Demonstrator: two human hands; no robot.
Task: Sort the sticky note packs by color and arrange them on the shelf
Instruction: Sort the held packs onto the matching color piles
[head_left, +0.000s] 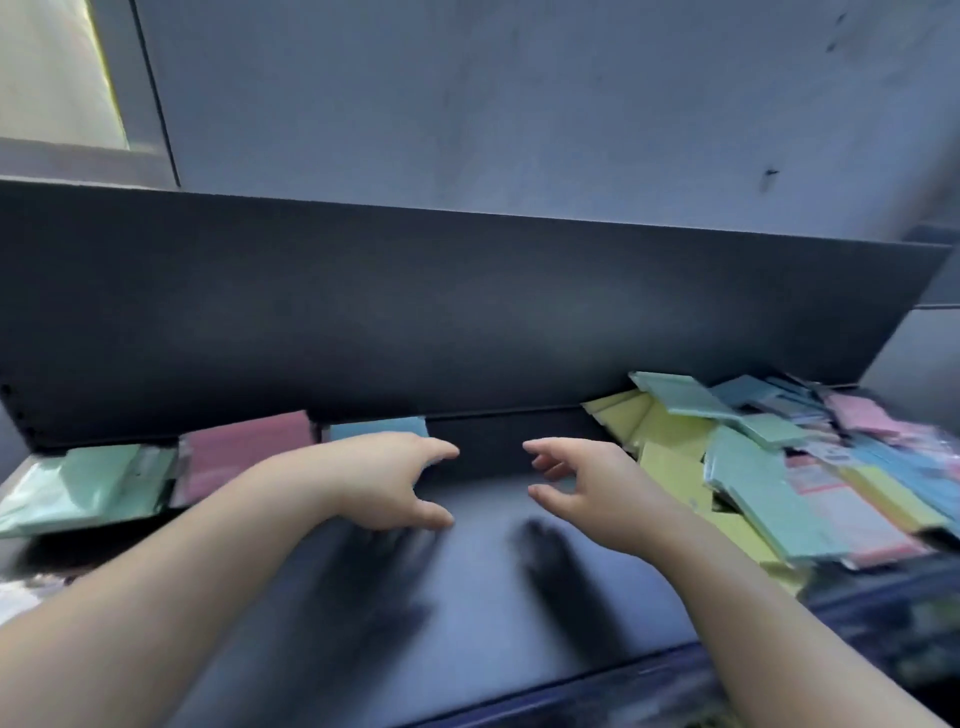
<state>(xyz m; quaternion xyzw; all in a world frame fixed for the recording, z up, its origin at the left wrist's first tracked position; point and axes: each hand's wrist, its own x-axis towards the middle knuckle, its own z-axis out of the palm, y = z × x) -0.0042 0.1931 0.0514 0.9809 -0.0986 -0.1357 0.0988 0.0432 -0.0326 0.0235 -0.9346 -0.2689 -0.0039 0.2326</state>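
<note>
Three sorted stacks, green (88, 483), pink (249, 452) and blue (379, 429), lined the shelf's (483, 582) back-left edge, while both hands, left (384, 483) and right (597, 493), hovered empty, fingers spread, likely heading for the mixed pile (779, 467) at the right end.

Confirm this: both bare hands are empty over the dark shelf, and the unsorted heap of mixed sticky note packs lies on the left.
Wrong side. The head view shows the unsorted heap of mixed sticky note packs on the right. Both hands, left and right, are indeed empty over the dark shelf.
</note>
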